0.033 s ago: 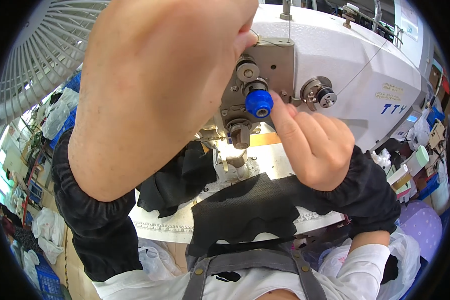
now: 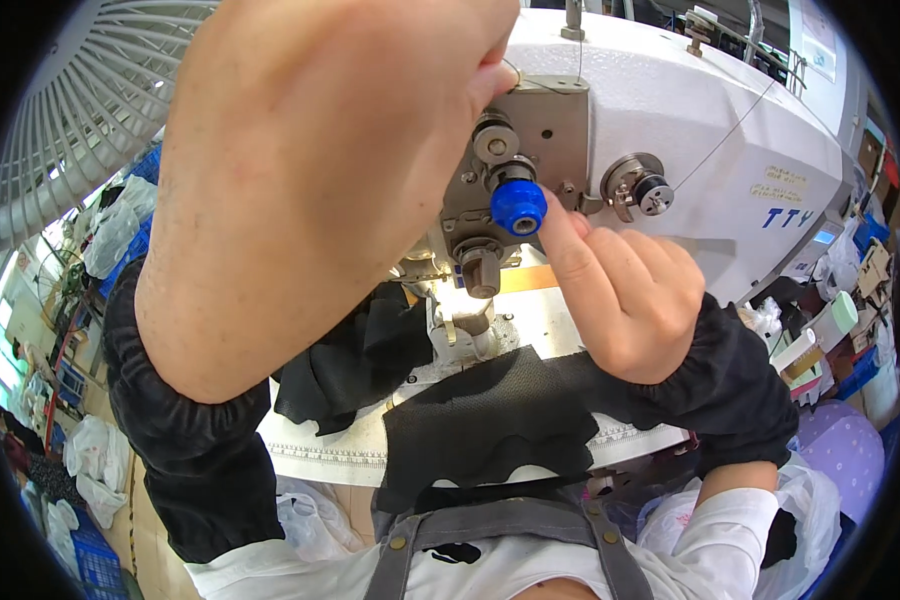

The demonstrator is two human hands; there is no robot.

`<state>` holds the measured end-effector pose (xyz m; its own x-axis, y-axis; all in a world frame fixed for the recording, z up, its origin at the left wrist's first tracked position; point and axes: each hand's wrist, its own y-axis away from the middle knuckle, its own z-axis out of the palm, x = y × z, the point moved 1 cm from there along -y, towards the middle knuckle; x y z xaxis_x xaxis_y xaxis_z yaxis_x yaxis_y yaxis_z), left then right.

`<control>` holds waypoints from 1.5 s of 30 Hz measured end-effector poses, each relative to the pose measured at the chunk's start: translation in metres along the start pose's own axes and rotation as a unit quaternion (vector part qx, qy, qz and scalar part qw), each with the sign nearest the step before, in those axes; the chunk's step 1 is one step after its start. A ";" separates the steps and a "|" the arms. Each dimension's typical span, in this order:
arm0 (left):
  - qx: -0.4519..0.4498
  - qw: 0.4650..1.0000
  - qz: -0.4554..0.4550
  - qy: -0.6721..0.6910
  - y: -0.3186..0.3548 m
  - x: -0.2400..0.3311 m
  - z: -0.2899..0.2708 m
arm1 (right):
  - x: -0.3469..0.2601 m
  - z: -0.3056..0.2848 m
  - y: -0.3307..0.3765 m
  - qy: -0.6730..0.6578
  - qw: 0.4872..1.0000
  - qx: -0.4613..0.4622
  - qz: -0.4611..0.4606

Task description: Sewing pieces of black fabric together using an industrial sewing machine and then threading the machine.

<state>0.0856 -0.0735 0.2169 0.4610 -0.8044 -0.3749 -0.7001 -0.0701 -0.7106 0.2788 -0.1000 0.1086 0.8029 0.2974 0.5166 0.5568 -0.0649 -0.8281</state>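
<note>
My raised left forearm fills the upper left, hiding part of a white sewing machine (image 2: 700, 110). At the top, my left hand (image 2: 435, 60) has its fingers closed beside the metal thread-guide plate (image 2: 560, 125), where a thin thread (image 2: 545, 90) loops at the fingertips; most fingers are hidden. My right hand (image 2: 630, 290) is closed, with its index finger reaching to the right side of the blue tension knob (image 2: 519, 208). Whatever lies between those fingers cannot be made out. Below, black fabric (image 2: 490, 420) lies across the machine bed near the presser foot (image 2: 460, 318).
A silver tension dial (image 2: 640, 188) sits right of the plate with thread running up from it. A white fan guard (image 2: 100, 90) stands at upper left. More black fabric (image 2: 355, 360) lies left of the foot. Plastic bags (image 2: 98, 465) and a blue crate (image 2: 98, 560) are at lower left.
My right hand has shifted very slightly. Otherwise nothing has visibly moved.
</note>
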 end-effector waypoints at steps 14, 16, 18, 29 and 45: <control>-0.040 0.999 -0.003 0.029 0.005 -0.007 -0.003 | -0.044 0.021 -0.010 -0.366 0.893 0.079 0.249; -0.047 0.998 0.000 0.034 0.005 -0.007 -0.003 | -0.049 0.022 -0.017 -0.394 0.882 0.086 0.243; -0.051 0.998 -0.001 0.037 0.004 -0.007 -0.003 | -0.048 0.018 -0.023 -0.473 0.824 0.077 0.303; -0.085 0.995 -0.001 0.055 0.007 -0.010 0.003 | 0.002 -0.026 -0.032 -0.729 0.427 0.003 0.535; -0.144 0.986 -0.001 0.081 0.001 -0.007 0.006 | -0.012 0.007 0.012 -0.160 0.985 -0.033 0.054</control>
<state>0.0847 -0.0639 0.2149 0.3866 -0.8856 -0.2572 -0.8357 -0.2185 -0.5039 0.2738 -0.0979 0.0909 0.7564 0.5691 0.3224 0.4928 -0.1716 -0.8531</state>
